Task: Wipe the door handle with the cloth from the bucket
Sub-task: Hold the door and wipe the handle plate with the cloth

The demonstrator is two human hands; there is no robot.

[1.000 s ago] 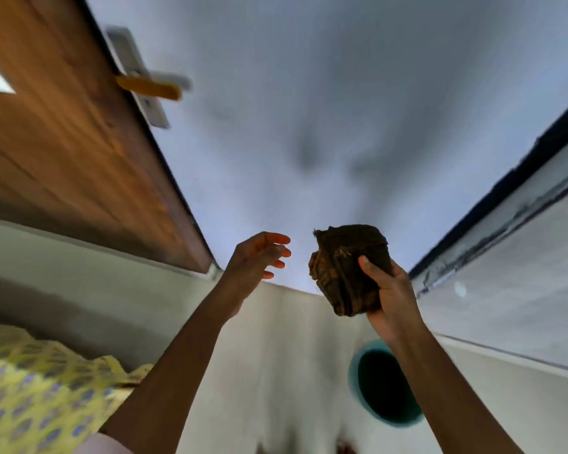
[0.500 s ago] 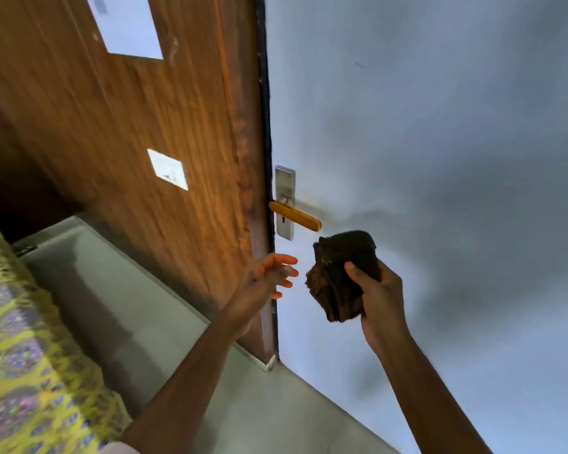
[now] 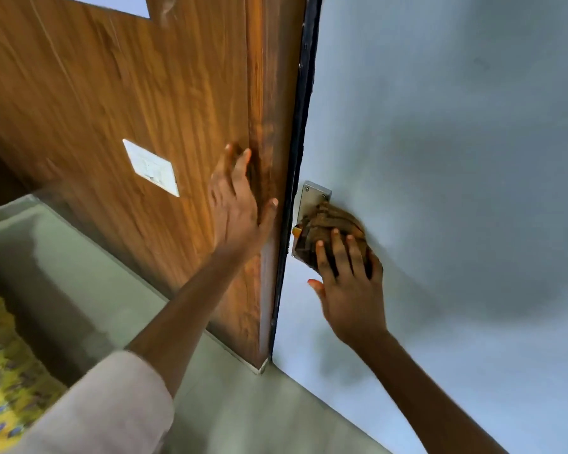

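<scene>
A dark brown cloth (image 3: 327, 224) is pressed over the door handle on the pale blue door (image 3: 440, 158). My right hand (image 3: 348, 283) holds the cloth against it, fingers spread over the fabric. Only the handle's orange tip (image 3: 296, 231) and the top of its steel backplate (image 3: 315, 194) show; the rest is covered. My left hand (image 3: 236, 204) lies flat and open on the wooden panel (image 3: 145, 93) just left of the door's dark edge. The bucket is out of sight.
A white sticker (image 3: 151, 167) sits on the wooden panel. Below runs a grey-green ledge or floor strip (image 3: 79, 273). A yellow patterned fabric (image 3: 4, 371) lies at the lower left. The door's black edge (image 3: 297, 158) separates panel and door.
The view has swung up and closer to the door. My right hand carried the cloth onto the handle and covered it. My left hand moved up and flattened against the wooden panel.
</scene>
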